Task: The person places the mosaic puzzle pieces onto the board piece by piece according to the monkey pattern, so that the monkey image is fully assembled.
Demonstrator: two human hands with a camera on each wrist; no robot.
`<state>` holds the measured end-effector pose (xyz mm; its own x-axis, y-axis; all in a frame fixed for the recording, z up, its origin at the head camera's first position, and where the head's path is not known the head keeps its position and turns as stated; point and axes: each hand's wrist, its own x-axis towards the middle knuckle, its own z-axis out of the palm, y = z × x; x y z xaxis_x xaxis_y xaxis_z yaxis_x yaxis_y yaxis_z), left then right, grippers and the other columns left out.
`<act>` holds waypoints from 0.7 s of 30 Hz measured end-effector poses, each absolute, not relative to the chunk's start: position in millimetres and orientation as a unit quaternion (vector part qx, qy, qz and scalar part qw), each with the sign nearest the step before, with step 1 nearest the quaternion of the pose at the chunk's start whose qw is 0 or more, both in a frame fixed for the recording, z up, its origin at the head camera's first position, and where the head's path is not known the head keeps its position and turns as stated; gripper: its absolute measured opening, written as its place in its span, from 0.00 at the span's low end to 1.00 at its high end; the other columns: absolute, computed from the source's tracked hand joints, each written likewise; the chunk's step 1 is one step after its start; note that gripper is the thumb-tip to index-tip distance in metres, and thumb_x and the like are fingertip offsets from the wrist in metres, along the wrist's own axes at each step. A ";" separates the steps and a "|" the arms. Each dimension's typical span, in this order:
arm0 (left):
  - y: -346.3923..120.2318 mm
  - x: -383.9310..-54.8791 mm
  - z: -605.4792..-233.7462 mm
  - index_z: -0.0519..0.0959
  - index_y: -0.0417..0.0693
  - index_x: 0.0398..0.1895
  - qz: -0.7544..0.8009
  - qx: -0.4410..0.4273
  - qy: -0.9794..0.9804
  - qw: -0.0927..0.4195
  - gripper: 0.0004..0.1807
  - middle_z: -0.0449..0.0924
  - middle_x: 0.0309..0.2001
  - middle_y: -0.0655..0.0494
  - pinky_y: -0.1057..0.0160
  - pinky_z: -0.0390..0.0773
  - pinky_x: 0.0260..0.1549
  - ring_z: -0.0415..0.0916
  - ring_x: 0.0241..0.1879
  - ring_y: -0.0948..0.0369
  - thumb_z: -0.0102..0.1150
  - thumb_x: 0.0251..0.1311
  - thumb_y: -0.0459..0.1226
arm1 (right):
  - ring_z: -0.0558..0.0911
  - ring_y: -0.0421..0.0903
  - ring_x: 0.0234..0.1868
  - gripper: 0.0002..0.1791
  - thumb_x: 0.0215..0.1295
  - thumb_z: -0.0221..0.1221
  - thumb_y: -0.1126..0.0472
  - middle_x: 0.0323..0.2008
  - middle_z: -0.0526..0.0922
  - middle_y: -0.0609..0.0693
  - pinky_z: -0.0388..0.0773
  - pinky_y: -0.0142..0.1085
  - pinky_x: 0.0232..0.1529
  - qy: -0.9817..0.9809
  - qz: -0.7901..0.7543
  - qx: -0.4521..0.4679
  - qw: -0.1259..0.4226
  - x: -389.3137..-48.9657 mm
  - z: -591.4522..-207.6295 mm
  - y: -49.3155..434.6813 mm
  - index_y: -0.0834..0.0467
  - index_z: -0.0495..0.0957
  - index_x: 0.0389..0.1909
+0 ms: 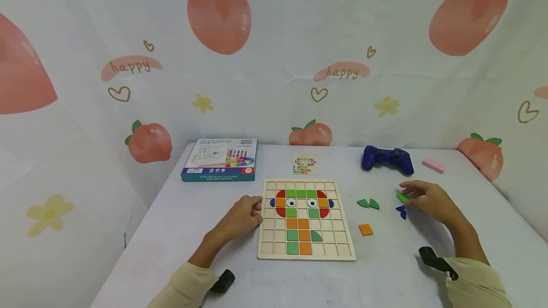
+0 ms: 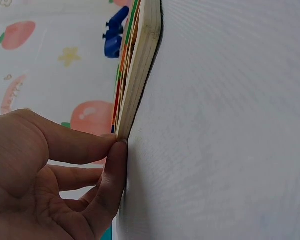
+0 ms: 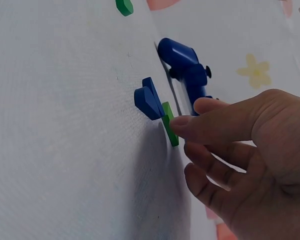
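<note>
A wooden grid board [image 1: 274, 236] lies flat on the table, with coloured pieces forming a figure with two eyes. My left hand [image 1: 240, 216] is at its left edge; in the left wrist view thumb and forefinger [image 2: 117, 165] pinch that edge. On the right, my right hand [image 1: 428, 198] hovers over a bright green piece [image 3: 169, 125] lying on the table. The thumb tip overlaps this piece in the right wrist view, fingers loosely bent; I cannot tell whether they touch. Two small dark blue pieces [image 3: 147, 102] lie beside it.
Between board and right hand lie two green pieces [image 1: 368, 204] and an orange square [image 1: 366, 229]. Behind them are a pattern card [image 1: 306, 164], a blue game controller [image 1: 387, 159] and a pink block [image 1: 434, 165]. A boxed set [image 1: 220, 160] stands back left.
</note>
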<state>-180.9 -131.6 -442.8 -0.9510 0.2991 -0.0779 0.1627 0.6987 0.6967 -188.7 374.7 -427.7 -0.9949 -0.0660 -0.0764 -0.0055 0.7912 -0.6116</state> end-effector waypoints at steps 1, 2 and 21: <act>-131.6 -180.9 -442.8 0.75 0.30 0.69 0.367 0.128 0.917 0.092 0.29 0.74 0.41 0.52 0.60 0.80 0.46 0.71 0.44 0.57 0.66 0.64 0.28 | 0.81 0.67 0.56 0.27 0.65 0.64 0.68 0.57 0.82 0.70 0.83 0.51 0.48 0.945 -0.323 -0.018 0.047 -188.8 -428.0 375.1 0.70 0.76 0.66; -131.8 -180.8 -442.8 0.75 0.30 0.69 0.368 0.126 0.916 0.092 0.29 0.74 0.41 0.52 0.61 0.80 0.46 0.71 0.44 0.58 0.66 0.64 0.28 | 0.81 0.67 0.56 0.27 0.66 0.64 0.68 0.57 0.82 0.70 0.83 0.51 0.48 0.945 -0.323 -0.017 0.048 -188.8 -428.3 375.3 0.70 0.76 0.66; -131.8 -178.0 -438.9 0.75 0.29 0.69 0.375 0.130 0.913 0.093 0.30 0.74 0.41 0.50 0.59 0.82 0.47 0.72 0.43 0.57 0.67 0.62 0.27 | 0.83 0.60 0.47 0.25 0.67 0.66 0.63 0.49 0.84 0.69 0.81 0.55 0.46 0.957 -0.285 -0.004 0.057 -191.5 -430.8 380.8 0.71 0.78 0.61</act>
